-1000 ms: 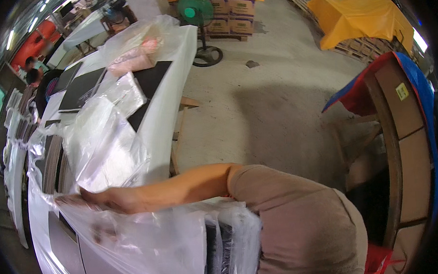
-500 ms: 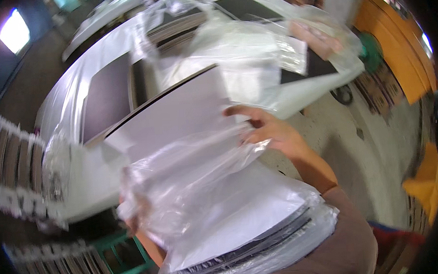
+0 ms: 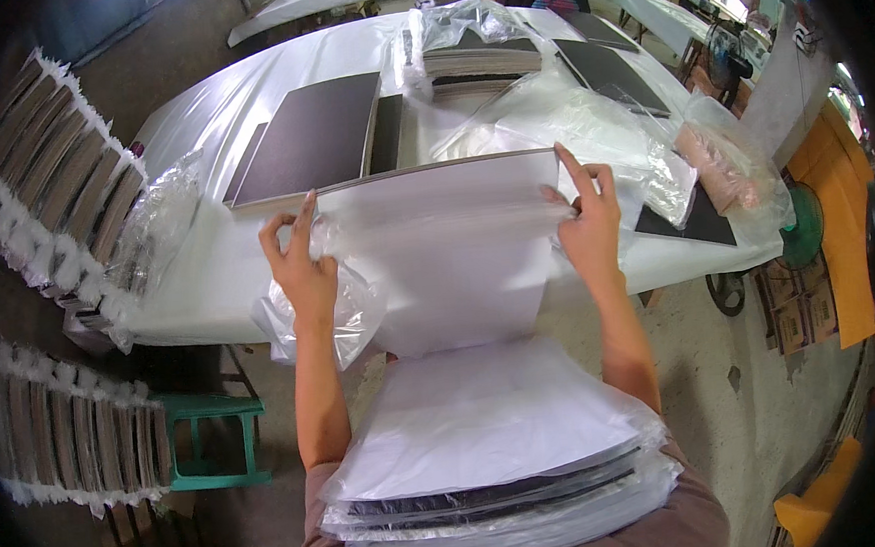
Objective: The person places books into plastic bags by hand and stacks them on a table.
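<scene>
Between the two raised hands, the fingers (image 3: 299, 222) of the left hand (image 3: 302, 272) were pinched on the left upper corner of a flat white panel (image 3: 457, 262), with clear plastic wrap (image 3: 345, 314) bunched under that palm, while the right hand (image 3: 587, 226) was closed on the right upper corner, index finger lifted along the top edge. The panel stood tilted up in front of the chest, its top edge level with the near side of the counter (image 3: 207, 278) and its lower edge meeting a stack of bagged panels (image 3: 495, 471) resting on the lap. Just beyond the top edge lay a dark board (image 3: 314, 136) flat on the white-covered counter, and farther back a pile of boards (image 3: 480, 62) under loose plastic. To the right sat crumpled clear bags (image 3: 599, 128). Rows of wrapped boards stood on edge at the left (image 3: 45, 167), beside a green stool (image 3: 207, 438). Bare concrete floor (image 3: 746, 395) lay open to the right of the forearm.
</scene>
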A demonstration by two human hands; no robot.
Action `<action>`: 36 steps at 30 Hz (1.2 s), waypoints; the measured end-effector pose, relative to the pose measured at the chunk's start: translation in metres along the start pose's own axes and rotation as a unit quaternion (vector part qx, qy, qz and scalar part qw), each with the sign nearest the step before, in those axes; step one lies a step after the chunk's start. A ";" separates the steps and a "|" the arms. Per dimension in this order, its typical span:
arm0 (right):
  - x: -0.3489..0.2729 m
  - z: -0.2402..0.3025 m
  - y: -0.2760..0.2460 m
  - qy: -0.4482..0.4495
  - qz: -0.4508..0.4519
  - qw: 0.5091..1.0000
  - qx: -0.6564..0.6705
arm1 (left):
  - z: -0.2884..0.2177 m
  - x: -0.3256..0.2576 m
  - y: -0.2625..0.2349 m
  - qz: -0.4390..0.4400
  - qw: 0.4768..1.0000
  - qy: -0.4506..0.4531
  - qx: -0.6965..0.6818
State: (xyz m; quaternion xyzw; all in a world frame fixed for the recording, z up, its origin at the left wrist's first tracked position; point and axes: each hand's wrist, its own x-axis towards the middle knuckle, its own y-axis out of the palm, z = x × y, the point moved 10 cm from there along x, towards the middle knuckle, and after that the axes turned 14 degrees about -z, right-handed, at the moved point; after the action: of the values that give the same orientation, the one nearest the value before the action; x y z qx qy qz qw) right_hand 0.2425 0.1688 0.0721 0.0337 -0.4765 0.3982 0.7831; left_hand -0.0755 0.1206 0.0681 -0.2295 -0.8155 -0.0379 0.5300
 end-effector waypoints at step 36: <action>-0.263 -0.192 0.047 0.516 0.307 0.745 0.292 | 0.145 -0.286 0.042 0.539 0.782 -0.307 -0.053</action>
State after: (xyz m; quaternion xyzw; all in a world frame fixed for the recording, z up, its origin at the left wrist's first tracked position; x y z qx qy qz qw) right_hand 0.2900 0.1283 -0.2513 -0.0981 0.1549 0.6936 0.6966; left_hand -0.0856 0.1062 -0.2543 -0.6590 -0.6752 0.2831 0.1723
